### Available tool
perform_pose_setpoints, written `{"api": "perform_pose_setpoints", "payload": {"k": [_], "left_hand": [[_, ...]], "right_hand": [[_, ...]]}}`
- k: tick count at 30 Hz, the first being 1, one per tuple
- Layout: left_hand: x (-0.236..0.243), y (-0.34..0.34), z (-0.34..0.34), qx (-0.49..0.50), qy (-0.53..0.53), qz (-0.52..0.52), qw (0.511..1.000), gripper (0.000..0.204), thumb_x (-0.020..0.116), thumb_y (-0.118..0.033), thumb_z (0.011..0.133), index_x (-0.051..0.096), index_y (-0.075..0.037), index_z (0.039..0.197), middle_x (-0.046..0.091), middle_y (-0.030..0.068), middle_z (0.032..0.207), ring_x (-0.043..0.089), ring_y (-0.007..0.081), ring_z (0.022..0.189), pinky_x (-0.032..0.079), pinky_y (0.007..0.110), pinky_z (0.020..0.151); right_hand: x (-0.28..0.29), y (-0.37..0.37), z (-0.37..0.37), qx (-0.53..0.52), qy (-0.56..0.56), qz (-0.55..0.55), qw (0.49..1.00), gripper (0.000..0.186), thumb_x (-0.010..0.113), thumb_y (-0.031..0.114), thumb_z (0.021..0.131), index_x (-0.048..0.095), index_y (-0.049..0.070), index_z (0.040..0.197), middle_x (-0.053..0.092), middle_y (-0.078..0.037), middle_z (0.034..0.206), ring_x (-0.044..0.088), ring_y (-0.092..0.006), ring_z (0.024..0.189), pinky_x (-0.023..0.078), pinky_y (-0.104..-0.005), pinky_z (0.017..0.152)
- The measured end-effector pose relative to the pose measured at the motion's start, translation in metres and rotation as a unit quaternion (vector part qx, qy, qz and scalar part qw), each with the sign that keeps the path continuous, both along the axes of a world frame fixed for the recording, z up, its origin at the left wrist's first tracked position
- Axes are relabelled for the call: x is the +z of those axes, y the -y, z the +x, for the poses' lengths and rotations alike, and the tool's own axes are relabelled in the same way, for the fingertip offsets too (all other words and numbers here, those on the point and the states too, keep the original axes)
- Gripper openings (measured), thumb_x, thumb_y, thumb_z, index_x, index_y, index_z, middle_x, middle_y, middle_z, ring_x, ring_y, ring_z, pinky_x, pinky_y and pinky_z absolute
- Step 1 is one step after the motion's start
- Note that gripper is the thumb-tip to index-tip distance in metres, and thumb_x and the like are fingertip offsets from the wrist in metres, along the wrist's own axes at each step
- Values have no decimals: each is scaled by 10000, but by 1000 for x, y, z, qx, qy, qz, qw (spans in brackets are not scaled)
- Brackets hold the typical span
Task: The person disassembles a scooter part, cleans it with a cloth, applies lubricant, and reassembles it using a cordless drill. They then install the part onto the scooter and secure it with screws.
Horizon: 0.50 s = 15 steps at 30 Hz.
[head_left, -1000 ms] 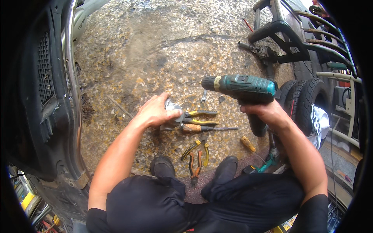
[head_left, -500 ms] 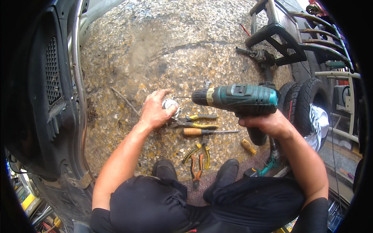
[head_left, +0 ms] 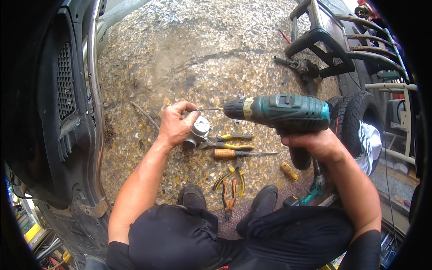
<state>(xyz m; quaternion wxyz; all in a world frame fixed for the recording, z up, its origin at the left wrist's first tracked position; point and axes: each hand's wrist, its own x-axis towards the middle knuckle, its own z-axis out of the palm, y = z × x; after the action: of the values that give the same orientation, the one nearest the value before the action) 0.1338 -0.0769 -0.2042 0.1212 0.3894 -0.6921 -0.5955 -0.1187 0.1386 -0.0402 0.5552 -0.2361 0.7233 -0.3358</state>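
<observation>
In my right hand [head_left: 315, 143] is a teal and black cordless drill [head_left: 288, 110], gripped by its handle and pointing left. A long thin bit [head_left: 211, 109] reaches from its chuck. At the bit's tip, the thumb and forefinger of my left hand [head_left: 177, 123] are pinched together; anything between them is too small to name. Just below these fingers, a round metal part with a whitish cap [head_left: 200, 126] and a short pipe-like end rests on the ground. Beside it lie pliers with yellow and black handles [head_left: 236, 137].
Nearer me lie a screwdriver with a wooden-looking handle [head_left: 225, 153], yellow-black pliers [head_left: 238, 177] and orange-handled pliers [head_left: 229, 200]. A yellow-handled screwdriver [head_left: 288, 171] is to the right. A dark vehicle panel [head_left: 67, 112] borders the left; tyres [head_left: 362, 121] and a black metal frame [head_left: 324, 40] stand right.
My left hand has let go of the round metal part, and its fingertips have come to the bit's tip. The drill has shifted slightly right.
</observation>
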Motion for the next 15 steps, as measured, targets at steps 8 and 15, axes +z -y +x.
{"api": "perform_pose_setpoints", "payload": {"k": [8, 15], "left_hand": [[2, 3, 0, -17, 11, -34, 999, 156, 758, -124, 869, 745, -11, 977, 743, 85, 892, 678, 146, 809, 548, 318, 731], [2, 13, 1, -80, 17, -57, 995, 184, 753, -107, 855, 764, -21, 1018, 760, 116, 996, 713, 192, 928, 565, 337, 828]], "right_hand": [[1, 1, 0, 10, -18, -5, 1000, 387, 839, 67, 812, 719, 31, 1178, 743, -45, 1073, 651, -150, 972, 522, -338, 913], [1, 7, -6, -18, 24, 14, 999, 387, 832, 62, 804, 720, 31, 1173, 740, -37, 1050, 646, -144, 948, 522, -335, 901]]}}
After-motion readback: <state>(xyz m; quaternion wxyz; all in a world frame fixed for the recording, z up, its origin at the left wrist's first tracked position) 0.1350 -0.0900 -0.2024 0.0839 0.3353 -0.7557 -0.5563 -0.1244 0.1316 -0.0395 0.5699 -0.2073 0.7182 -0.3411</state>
